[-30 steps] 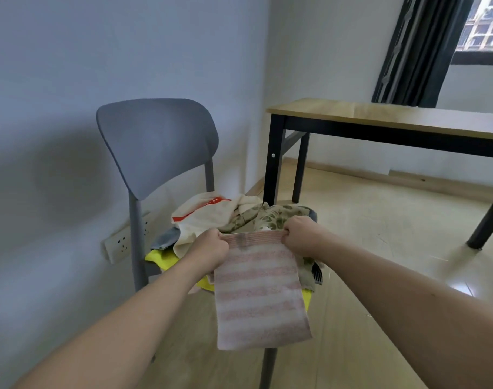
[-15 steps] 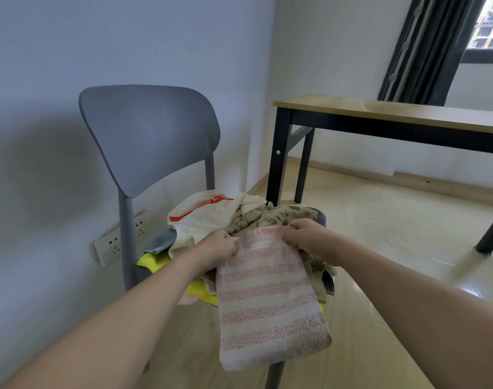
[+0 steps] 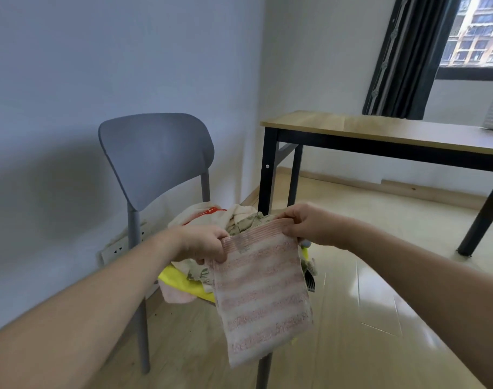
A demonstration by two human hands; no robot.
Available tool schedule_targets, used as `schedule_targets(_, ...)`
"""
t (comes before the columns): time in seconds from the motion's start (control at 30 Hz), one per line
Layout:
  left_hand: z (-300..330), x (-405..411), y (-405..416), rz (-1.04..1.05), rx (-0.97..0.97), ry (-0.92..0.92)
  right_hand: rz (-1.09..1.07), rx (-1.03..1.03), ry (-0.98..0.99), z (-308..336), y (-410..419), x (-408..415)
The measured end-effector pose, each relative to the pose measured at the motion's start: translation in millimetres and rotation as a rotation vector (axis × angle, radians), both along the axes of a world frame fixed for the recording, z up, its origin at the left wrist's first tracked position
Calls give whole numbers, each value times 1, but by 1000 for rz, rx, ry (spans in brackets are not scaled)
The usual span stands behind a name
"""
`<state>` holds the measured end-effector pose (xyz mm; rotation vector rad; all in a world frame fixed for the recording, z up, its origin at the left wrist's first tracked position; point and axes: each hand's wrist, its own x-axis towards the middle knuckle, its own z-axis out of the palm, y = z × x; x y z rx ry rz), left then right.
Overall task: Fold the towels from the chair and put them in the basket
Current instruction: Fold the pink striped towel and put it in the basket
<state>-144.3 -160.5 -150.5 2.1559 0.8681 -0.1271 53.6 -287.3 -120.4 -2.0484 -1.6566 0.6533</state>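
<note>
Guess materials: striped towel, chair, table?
Striped towel: looks like cotton terry, matte, with nubby pink and white bands, hanging limp from both hands. Chair: grey backrest looks like moulded plastic, smooth and seamless; legs unclear. Table: wood-look top, probably laminate with a slight sheen, on a black frame, likely painted metal.

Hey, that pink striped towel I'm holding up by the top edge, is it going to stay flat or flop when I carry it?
Probably flop: the pink striped towel hangs limp below the left hand and right hand. It looks light, pinched only by its corners. The looped surface likely resists slipping.
</note>
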Motion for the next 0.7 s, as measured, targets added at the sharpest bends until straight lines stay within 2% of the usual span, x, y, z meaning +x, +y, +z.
schedule_targets(0.1, 34, -2, -21, -54, 125, 176, 76, -42, -173, 30, -20, -15)
schedule_targets(0.23, 65, -1, -43, -73, 315, 379, 147, -122, -282, 57, -37, -29)
schedule_targets(0.37, 85, -5, -57, -107, 437, 421, 151, -207, -312, 71, -47, -36)
schedule_targets(0.47, 96, -14, -60, -102, 278, 363, 128, -312, -215, 76, -52, -33)
schedule_targets(0.6, 101, -25, -60, -60, 26, 227, 112, -434, 17, 81, -62, -28)
schedule_targets(0.7, 98, -26, -60, -41, -39, 138, 126, -441, 31, 81, -63, -28)
